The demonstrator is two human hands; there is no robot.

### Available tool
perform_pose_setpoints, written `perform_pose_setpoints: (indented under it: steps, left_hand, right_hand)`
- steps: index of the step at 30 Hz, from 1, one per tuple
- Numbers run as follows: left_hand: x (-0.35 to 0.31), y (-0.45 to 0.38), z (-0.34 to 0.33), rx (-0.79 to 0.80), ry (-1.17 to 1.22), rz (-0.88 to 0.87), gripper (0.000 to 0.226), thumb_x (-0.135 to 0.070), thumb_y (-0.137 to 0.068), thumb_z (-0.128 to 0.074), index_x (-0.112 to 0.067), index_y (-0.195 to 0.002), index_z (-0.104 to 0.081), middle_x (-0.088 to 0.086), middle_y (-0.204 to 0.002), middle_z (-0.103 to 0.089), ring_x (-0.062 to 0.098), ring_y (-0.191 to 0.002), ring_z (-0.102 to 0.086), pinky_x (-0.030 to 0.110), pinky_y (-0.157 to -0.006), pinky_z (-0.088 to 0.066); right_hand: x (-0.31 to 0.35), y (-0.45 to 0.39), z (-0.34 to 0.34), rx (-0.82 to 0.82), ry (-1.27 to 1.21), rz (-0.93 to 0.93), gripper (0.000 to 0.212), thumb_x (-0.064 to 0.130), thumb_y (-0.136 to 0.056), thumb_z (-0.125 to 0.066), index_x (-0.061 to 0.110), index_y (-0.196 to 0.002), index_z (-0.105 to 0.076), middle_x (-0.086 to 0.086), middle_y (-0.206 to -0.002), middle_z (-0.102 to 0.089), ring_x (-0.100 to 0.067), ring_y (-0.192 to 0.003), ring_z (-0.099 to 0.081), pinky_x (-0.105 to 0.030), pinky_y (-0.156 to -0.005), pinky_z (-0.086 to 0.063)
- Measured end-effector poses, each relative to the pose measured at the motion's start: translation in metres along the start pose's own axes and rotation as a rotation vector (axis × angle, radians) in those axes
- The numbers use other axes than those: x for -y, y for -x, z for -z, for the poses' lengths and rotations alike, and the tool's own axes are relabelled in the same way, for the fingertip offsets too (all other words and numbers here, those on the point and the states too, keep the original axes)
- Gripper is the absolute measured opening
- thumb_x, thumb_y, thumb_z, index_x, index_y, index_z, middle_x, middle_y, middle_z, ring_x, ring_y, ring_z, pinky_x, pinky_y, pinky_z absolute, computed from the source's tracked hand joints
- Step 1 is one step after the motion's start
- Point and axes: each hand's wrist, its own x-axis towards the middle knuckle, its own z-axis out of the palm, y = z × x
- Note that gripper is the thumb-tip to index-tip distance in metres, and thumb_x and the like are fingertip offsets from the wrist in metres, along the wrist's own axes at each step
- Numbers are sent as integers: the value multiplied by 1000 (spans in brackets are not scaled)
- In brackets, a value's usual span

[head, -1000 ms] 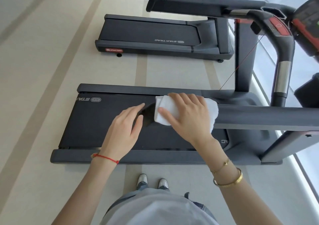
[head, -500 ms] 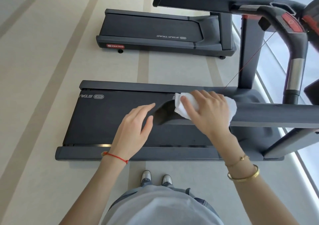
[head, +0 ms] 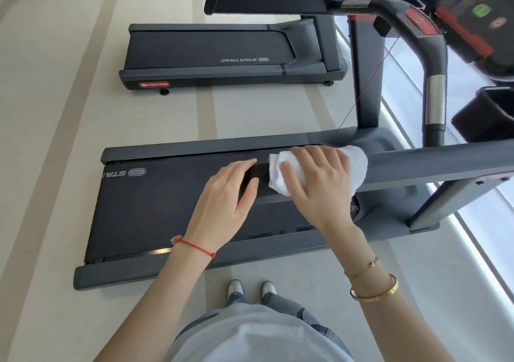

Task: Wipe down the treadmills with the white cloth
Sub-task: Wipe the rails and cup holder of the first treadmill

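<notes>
The right hand (head: 319, 186) presses a folded white cloth (head: 281, 175) flat-fingered onto the dark grey treadmill handrail (head: 434, 164), the left hand (head: 225, 206) spread just beside it, a second dark treadmill (head: 222, 53) beyond.

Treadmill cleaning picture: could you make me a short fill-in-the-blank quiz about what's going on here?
1. The right hand presses a ____ cloth on the handrail.
2. The left hand wears a ____ string bracelet.
3. The number of treadmill decks in view is ____.

Missing words: white; red; two
</notes>
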Motion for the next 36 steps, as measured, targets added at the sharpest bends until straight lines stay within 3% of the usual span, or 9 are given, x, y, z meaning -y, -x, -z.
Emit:
perform_pose_setpoints:
  steps: [4,9,12,18,22,25,31,33,36]
  left_hand:
    - [-5,-5,-6,-7,10,-11,37,-31,-102,-39,-17,-133,-54,-8,-128,-61,10,-115,-56,34,-99,-46]
    - [-20,-13,-17,-27,-60,-37,40,-33,-103,-38,-16,-133,-57,-5,-130,-61,10,-121,-54,28,-106,-41]
    - [-29,-21,-29,-76,-124,-62,38,-31,-103,-38,-15,-127,-61,-3,-123,-65,13,-116,-57,30,-106,-39]
    - [-48,-28,-50,-228,-241,-7,29,-21,-100,-42,-16,-108,-69,-5,-103,-71,20,-96,-64,41,-92,-45]
    - [-51,-28,-58,-269,-302,49,32,-26,-101,-41,-19,-109,-71,-6,-105,-72,20,-98,-63,41,-95,-43]
    - [-55,-31,-62,-282,-358,68,33,-26,-102,-39,-20,-108,-71,-7,-102,-72,21,-94,-62,41,-92,-43]
    - [-55,-30,-65,-309,-414,65,33,-25,-103,-39,-21,-108,-71,-8,-101,-71,21,-92,-60,39,-88,-40]
    - [-55,-30,-65,-315,-412,70,32,-25,-103,-39,-23,-107,-71,-10,-100,-70,19,-93,-59,38,-90,-39]
    - [-55,-31,-66,-328,-417,83,32,-26,-104,-39,-25,-107,-71,-11,-99,-69,18,-93,-58,38,-90,-39]
  right_hand:
    - [-9,13,5,98,-77,191,44,44,-99,-47,13,-128,-59,-2,-125,-59,-26,-121,-49,-39,-109,-32]
    - [-81,7,23,30,16,-54,36,42,-98,-45,15,-114,-64,-1,-111,-63,-28,-110,-53,-38,-104,-32]
    - [-75,2,22,24,25,-115,34,41,-96,-44,17,-107,-65,-1,-103,-64,-29,-103,-53,-40,-98,-34]
    - [-81,15,23,171,-87,234,51,48,-99,-44,14,-136,-53,-3,-132,-56,-27,-125,-46,-39,-111,-30]
    - [-139,5,36,101,-3,39,42,47,-98,-44,15,-121,-61,-1,-115,-63,-29,-110,-54,-39,-102,-35]
    - [-127,1,31,85,-4,-46,38,44,-96,-45,16,-115,-63,-2,-108,-64,-31,-106,-54,-42,-99,-35]
    - [-111,18,28,211,-111,295,55,48,-100,-42,15,-144,-45,-3,-141,-50,-29,-133,-40,-41,-116,-25]
    - [-135,12,34,187,-96,264,49,47,-101,-41,15,-137,-52,-3,-132,-56,-28,-124,-48,-38,-110,-31]
    - [-160,-6,35,65,-26,94,45,47,-101,-35,14,-105,-66,-2,-91,-65,-29,-88,-56,-37,-87,-40]
